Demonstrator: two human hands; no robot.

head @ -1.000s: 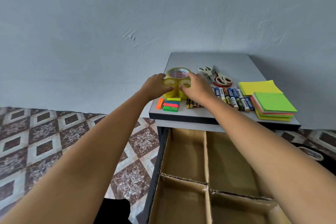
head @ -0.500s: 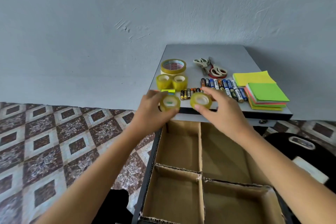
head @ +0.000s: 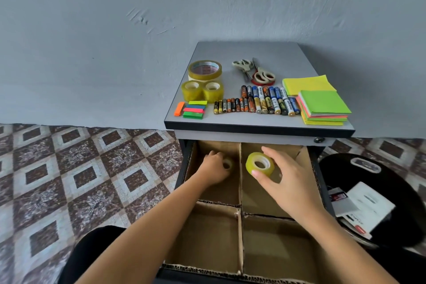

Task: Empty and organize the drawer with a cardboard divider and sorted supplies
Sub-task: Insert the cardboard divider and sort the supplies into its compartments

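Both rolls have dropped into the drawer (head: 185, 163); left hand (head: 213, 169) grips a roll (head: 227, 164), right hand (head: 289, 176) pinches a second roll (head: 260, 165); they sit on opposite sides of the divider (head: 240, 182), so the tapes may end up split.

both near compartments open from above for you, cardboard divider (head: 240, 226) walls between all four, back pair crowded, your left hand (head: 213, 168) gripping the left tape roll (head: 227, 164) fills back-left, right hand (head: 284, 178) holding the right tape roll (head: 260, 165) over back-right, cabinet top (head: 253, 53) overhanging the far end of the drawer (head: 184, 157), black bag (head: 405, 182) just beside its right wall
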